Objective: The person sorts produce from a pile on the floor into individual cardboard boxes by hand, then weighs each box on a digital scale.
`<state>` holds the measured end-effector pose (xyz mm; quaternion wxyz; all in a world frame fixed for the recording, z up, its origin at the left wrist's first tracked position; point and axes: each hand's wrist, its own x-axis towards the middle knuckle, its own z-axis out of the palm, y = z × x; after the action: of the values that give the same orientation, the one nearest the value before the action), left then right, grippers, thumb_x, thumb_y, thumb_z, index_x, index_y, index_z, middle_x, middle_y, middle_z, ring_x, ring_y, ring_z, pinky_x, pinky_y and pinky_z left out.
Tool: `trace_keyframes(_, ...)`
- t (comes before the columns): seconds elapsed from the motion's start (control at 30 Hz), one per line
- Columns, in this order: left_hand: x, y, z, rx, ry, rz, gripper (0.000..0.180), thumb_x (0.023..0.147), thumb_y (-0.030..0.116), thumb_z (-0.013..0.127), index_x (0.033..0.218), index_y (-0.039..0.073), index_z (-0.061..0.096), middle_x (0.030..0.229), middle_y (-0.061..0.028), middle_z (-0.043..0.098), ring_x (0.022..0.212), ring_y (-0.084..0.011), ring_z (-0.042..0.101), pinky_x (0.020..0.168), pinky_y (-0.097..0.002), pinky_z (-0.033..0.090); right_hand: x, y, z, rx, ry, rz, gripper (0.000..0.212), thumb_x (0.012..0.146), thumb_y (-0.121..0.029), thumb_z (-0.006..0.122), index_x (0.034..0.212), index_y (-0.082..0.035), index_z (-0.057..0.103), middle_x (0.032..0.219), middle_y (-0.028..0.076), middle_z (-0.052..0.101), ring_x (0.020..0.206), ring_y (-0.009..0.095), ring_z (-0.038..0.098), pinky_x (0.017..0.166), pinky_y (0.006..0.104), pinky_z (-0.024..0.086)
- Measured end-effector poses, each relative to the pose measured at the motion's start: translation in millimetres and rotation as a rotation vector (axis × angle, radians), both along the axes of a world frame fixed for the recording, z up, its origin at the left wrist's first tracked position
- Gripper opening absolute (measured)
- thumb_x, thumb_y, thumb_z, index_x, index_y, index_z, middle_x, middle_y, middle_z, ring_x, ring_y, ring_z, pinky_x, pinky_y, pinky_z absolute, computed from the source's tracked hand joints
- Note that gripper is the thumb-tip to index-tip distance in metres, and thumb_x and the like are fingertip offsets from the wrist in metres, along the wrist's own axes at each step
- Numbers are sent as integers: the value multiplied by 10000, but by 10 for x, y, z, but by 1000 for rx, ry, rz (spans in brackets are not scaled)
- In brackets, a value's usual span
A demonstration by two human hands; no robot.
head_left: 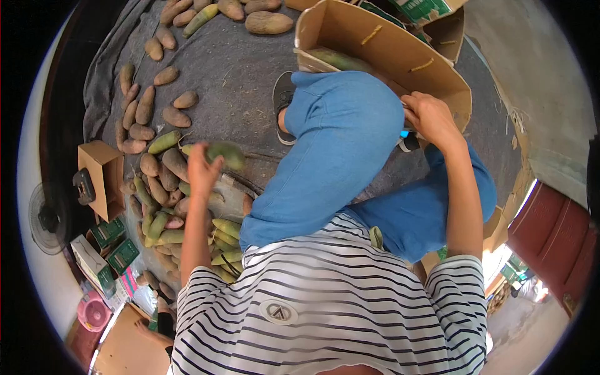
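My left hand (203, 170) is closed around a green radish (227, 157), smeared by motion, above a heap of produce on the left. Green radishes (156, 226) and brown, oval tubers (169, 177) lie mixed under and beside that forearm. My right hand (431, 119) grips the near rim of an open cardboard gift box (400, 40) with yellow cord handles, beyond my bent knee. Inside the box, partly hidden by the knee, lies another green radish (340, 60).
Loose brown tubers (269, 23) are scattered over a dark grey cloth (244, 81). Green cartons (425, 7) stand behind the gift box. At left are a small cardboard box (107, 181), a fan (47, 217) and a pink basin (94, 311). Another person's hand (147, 329) shows lower left.
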<state>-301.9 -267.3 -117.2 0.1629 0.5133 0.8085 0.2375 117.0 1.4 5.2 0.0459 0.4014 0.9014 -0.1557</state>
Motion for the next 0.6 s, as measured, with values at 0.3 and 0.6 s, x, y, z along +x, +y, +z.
trace_keyframes(0.3, 1099, 1872, 1609, 808, -636, -133, 464, 768, 35, 721, 1149, -14, 461, 1089, -102, 541, 989, -163, 562, 843, -278, 488, 8, 1, -67, 3, -21, -9, 246, 855, -307, 581, 879, -64, 614, 844, 129, 607, 845, 329, 595, 724, 433, 473)
trace_keyframes(0.6, 1177, 1852, 1070, 448, -405, -219, 316, 816, 130, 654, 1094, 21, 550, 1069, -125, 567, 1020, -249, 570, 838, -359, 485, 3, -19, -5, -1, -20, 7, 244, 853, -305, 579, 881, -65, 612, 827, 123, 607, 841, 327, 590, 716, 433, 474)
